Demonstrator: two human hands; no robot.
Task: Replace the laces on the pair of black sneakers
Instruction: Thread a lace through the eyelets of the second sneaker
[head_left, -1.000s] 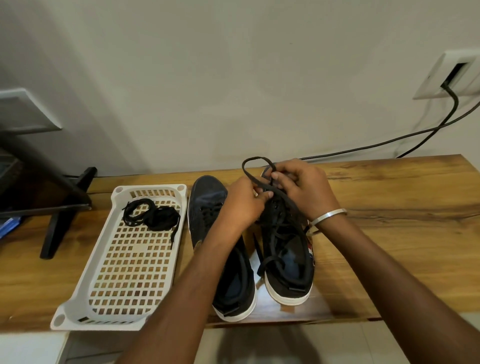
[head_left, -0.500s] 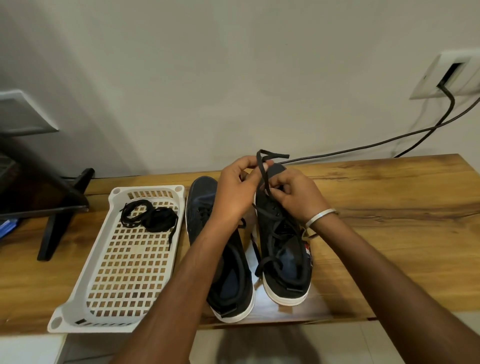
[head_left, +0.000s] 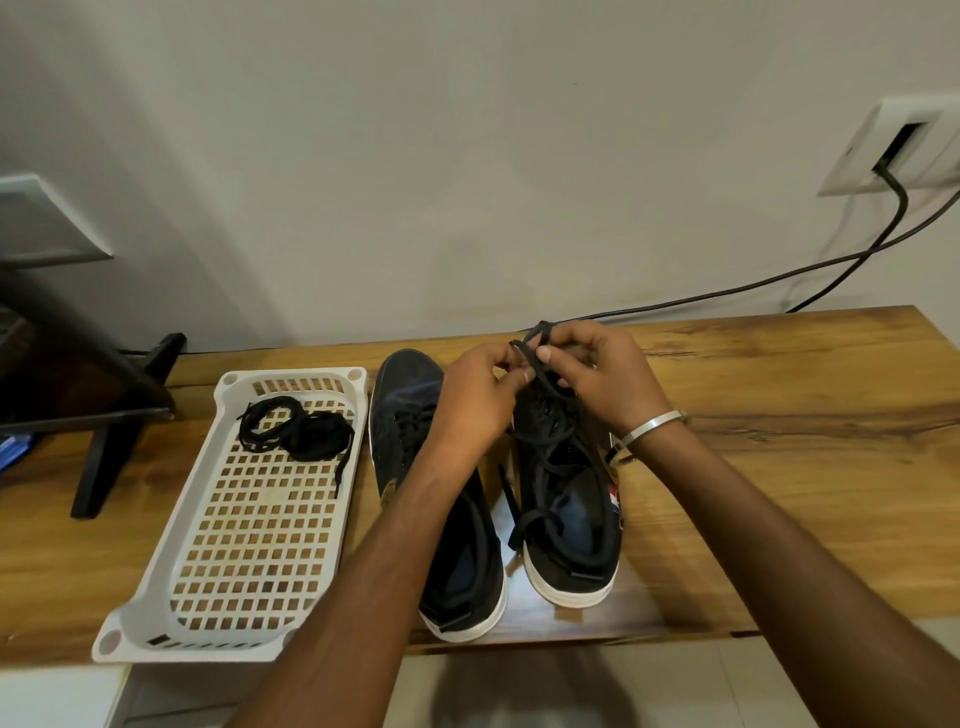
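The counter is a wood-grain top set against a pale wall and carries every item. At its left lies a white perforated tray; a coiled bundle of spare black laces sits at the tray's far end.

Just right of the tray, two black sneakers stand side by side, toes to the wall. The left sneaker shows bare eyelets with no lace visible; the forearm hides part of it. The right sneaker carries a black lace, loose through the upper eyelets, one end trailing between the shoes.

Both hands work over the toe end of the right sneaker. The left hand has its fingers curled, pinching the lace. The right hand pinches a raised loop of the same lace between thumb and fingertips; a metal bangle sits on that wrist.

Assessment: the lace is flat, soft, limp and light; it will not hold shape and could twist or snag at an eyelet. Best held close to the eyelet or at its stiff tip. The sneaker is light with a flexible upper and would likely shift under a pull; it should be steadied by the sole or side wall.
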